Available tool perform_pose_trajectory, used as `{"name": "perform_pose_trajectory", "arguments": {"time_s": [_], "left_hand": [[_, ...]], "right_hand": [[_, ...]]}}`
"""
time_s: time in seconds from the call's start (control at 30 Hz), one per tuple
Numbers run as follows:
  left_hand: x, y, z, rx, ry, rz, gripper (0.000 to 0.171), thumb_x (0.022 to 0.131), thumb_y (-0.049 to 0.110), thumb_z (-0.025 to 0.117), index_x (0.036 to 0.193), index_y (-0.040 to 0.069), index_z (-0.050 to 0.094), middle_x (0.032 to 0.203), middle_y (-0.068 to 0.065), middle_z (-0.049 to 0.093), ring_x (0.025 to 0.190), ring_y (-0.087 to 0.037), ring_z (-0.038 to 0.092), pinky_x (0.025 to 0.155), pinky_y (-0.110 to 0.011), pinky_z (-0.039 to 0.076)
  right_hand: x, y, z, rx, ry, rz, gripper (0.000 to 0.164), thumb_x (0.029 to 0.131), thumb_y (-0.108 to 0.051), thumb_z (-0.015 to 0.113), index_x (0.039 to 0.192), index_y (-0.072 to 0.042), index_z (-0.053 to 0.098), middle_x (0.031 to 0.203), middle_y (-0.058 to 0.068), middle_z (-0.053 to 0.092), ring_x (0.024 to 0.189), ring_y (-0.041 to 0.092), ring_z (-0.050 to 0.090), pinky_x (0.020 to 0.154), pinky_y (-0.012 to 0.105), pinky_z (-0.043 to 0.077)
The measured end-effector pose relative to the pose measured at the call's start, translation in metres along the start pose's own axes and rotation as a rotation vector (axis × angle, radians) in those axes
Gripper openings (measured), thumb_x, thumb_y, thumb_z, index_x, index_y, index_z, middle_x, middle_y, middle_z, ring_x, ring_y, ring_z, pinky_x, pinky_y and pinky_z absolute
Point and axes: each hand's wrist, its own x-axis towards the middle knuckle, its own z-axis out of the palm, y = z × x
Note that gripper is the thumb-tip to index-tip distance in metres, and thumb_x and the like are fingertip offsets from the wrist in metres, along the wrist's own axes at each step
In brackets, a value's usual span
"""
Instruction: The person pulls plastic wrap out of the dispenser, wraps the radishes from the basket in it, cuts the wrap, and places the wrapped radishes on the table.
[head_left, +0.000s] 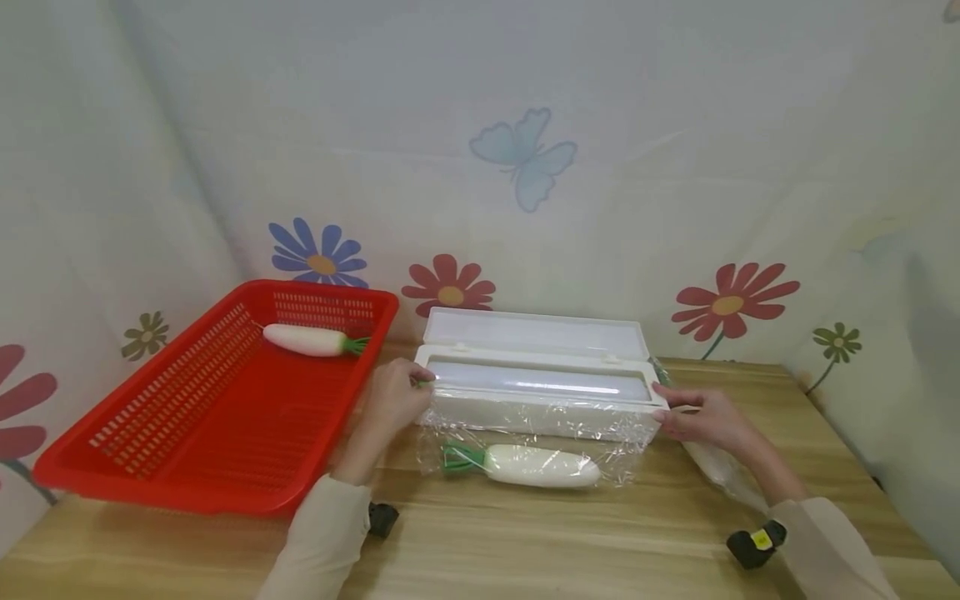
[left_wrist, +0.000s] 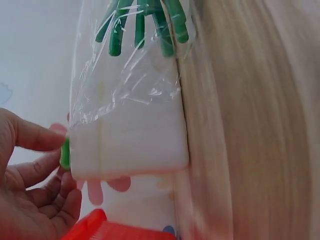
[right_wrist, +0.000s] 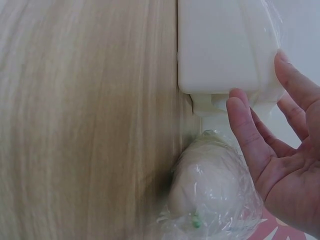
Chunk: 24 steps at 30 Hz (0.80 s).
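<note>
A white cling film dispenser [head_left: 540, 417] stands on the table with its lid [head_left: 536, 332] raised and the film roll [head_left: 540, 382] inside. Clear film [head_left: 626, 442] hangs down its front over a white radish [head_left: 543, 467] with green stalks. At the dispenser's left end my left hand [head_left: 393, 396] pinches a small green slider [left_wrist: 65, 154] between thumb and fingers. My right hand [head_left: 708, 419] rests fairly straight fingertips against the right end, one near the top edge. Beside that end lies a film-wrapped radish [right_wrist: 210, 185], partly behind my right hand in the head view.
To the left a red plastic basket [head_left: 225, 446] stands on the wooden table [head_left: 525, 542], with another white radish [head_left: 307, 340] at its far end. A curtain [head_left: 420, 192] with printed flowers hangs right behind the dispenser.
</note>
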Motion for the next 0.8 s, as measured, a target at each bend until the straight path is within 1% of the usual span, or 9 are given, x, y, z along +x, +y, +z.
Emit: {"name": "perform_pose_trajectory", "arguments": {"time_s": [0.13, 0.27, 0.33, 0.37, 0.5, 0.6, 0.7, 0.77, 0.8], "left_hand": [[-0.001, -0.002, -0.002, 0.005, 0.016, -0.029, 0.020, 0.072, 0.012, 0.065, 0.091, 0.007, 0.071, 0.087, -0.009, 0.066, 0.076, -0.023, 0.054, 0.069, -0.037, 0.047], [-0.002, -0.001, -0.001, 0.000, 0.021, -0.027, 0.019, 0.075, 0.012, 0.064, 0.092, 0.006, 0.071, 0.088, -0.010, 0.067, 0.076, -0.024, 0.055, 0.070, -0.037, 0.048], [-0.003, -0.002, 0.000, 0.003, 0.042, -0.017, 0.020, 0.076, 0.011, 0.063, 0.093, 0.005, 0.071, 0.089, -0.011, 0.067, 0.077, -0.025, 0.056, 0.070, -0.038, 0.047], [-0.004, -0.002, 0.000, 0.000, 0.056, -0.011, 0.020, 0.077, 0.011, 0.062, 0.093, 0.004, 0.071, 0.090, -0.012, 0.067, 0.079, -0.025, 0.056, 0.070, -0.038, 0.047], [-0.015, -0.005, 0.001, -0.075, 0.135, 0.006, 0.026, 0.078, 0.013, 0.064, 0.100, 0.000, 0.068, 0.093, -0.015, 0.063, 0.084, -0.027, 0.057, 0.073, -0.039, 0.047], [-0.028, -0.009, 0.001, -0.160, 0.160, 0.005, 0.033, 0.078, 0.013, 0.066, 0.105, -0.004, 0.063, 0.092, -0.016, 0.061, 0.084, -0.027, 0.057, 0.075, -0.040, 0.048], [-0.040, -0.013, 0.001, -0.238, 0.126, 0.015, 0.034, 0.078, 0.009, 0.066, 0.106, -0.008, 0.058, 0.090, -0.017, 0.061, 0.082, -0.027, 0.058, 0.075, -0.039, 0.049], [-0.046, -0.016, 0.002, -0.293, 0.075, 0.014, 0.034, 0.078, 0.006, 0.065, 0.107, -0.011, 0.055, 0.092, -0.019, 0.061, 0.083, -0.028, 0.059, 0.076, -0.039, 0.050], [-0.048, -0.016, 0.002, -0.324, 0.045, 0.005, 0.035, 0.078, 0.004, 0.065, 0.108, -0.012, 0.054, 0.093, -0.020, 0.061, 0.084, -0.029, 0.060, 0.077, -0.039, 0.050]], "right_hand": [[0.000, 0.002, 0.000, 0.002, 0.001, -0.001, 0.068, 0.080, -0.034, 0.068, 0.134, -0.004, 0.041, 0.123, 0.030, 0.048, 0.084, 0.017, 0.061, 0.072, 0.031, 0.053], [-0.001, 0.003, -0.001, 0.011, -0.003, 0.000, 0.067, 0.080, -0.032, 0.068, 0.134, -0.004, 0.040, 0.121, 0.029, 0.049, 0.084, 0.017, 0.062, 0.072, 0.031, 0.054], [-0.001, 0.002, -0.001, 0.008, -0.009, -0.019, 0.066, 0.081, -0.031, 0.067, 0.134, -0.004, 0.040, 0.118, 0.028, 0.050, 0.084, 0.019, 0.062, 0.071, 0.031, 0.054], [-0.002, 0.001, 0.000, -0.018, -0.006, -0.040, 0.065, 0.081, -0.031, 0.067, 0.134, -0.004, 0.040, 0.117, 0.028, 0.051, 0.085, 0.020, 0.062, 0.071, 0.031, 0.054], [-0.011, 0.000, 0.005, -0.100, 0.032, -0.140, 0.059, 0.085, -0.025, 0.064, 0.134, 0.000, 0.041, 0.114, 0.028, 0.054, 0.089, 0.025, 0.061, 0.069, 0.030, 0.054], [-0.023, 0.000, 0.011, -0.115, 0.122, -0.144, 0.053, 0.087, -0.026, 0.061, 0.129, 0.004, 0.047, 0.111, 0.026, 0.057, 0.087, 0.019, 0.062, 0.068, 0.028, 0.054], [-0.033, -0.002, 0.020, -0.034, 0.222, -0.113, 0.048, 0.088, -0.025, 0.060, 0.121, 0.008, 0.050, 0.106, 0.025, 0.059, 0.082, 0.009, 0.062, 0.068, 0.027, 0.054], [-0.037, -0.003, 0.027, 0.000, 0.255, -0.115, 0.043, 0.088, -0.020, 0.061, 0.116, 0.011, 0.051, 0.104, 0.024, 0.060, 0.080, 0.003, 0.061, 0.068, 0.025, 0.053], [-0.038, -0.003, 0.030, 0.011, 0.251, -0.108, 0.041, 0.088, -0.019, 0.061, 0.114, 0.011, 0.051, 0.103, 0.024, 0.060, 0.079, 0.002, 0.060, 0.068, 0.025, 0.053]]}}
